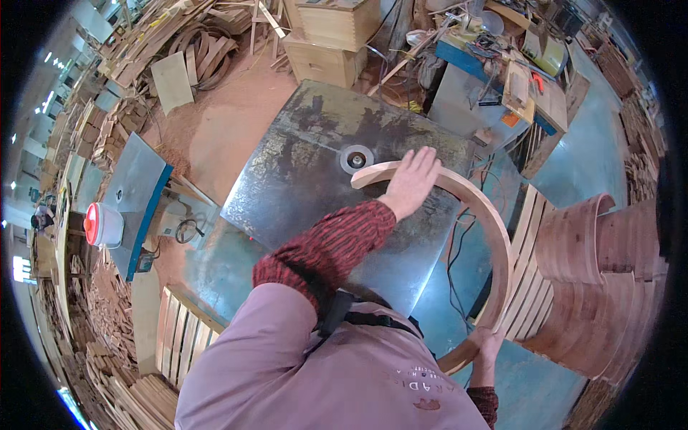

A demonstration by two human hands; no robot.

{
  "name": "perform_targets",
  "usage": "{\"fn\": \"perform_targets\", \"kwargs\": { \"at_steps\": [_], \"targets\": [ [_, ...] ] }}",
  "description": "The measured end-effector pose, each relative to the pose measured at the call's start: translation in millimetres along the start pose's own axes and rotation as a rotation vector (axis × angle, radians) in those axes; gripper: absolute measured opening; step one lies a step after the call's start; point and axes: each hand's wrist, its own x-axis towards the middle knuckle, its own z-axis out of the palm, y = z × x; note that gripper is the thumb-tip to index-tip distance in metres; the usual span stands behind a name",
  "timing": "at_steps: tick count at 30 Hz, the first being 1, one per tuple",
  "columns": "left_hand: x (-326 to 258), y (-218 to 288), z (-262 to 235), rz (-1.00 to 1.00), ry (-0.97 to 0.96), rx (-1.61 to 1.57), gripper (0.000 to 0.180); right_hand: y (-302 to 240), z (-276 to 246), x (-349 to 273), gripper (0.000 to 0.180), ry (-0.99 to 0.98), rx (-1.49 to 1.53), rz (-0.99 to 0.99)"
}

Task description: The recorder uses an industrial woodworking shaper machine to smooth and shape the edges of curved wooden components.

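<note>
A curved wooden piece [494,229], a thick arc of pale reddish wood, sweeps from the metal machine table [287,154] round to my right side. My left hand [414,183] lies on top of it near its far end, with the fingers stretched out across the wood. That end rests right beside a round spindle [356,160] set in a ring in the tabletop. Down by my right side, my right hand [487,347] is closed around the arc's near part. Some of its fingers are hidden by the wood.
Curved wooden panels [573,287] stand stacked on the right, beside a slatted wooden pallet [527,265]. A cluttered workbench [466,64] is at the back right. A white bucket [104,225] sits on another machine table [140,193] at left. Cables [453,265] hang near the arc.
</note>
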Motion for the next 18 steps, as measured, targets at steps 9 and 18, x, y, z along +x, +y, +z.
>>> {"fn": "perform_targets", "kwargs": {
  "at_steps": [9, 18],
  "targets": [
    [12, -31, 58, -0.101, -0.054, -0.03, 0.048, 12, 39, -58, 0.033, 0.069, 0.216, -0.006],
    [20, -42, 64, -0.096, 0.008, -0.032, 0.044, 57, 67, -92, 0.053, 0.232, 0.261, 0.015]
  ]
}}
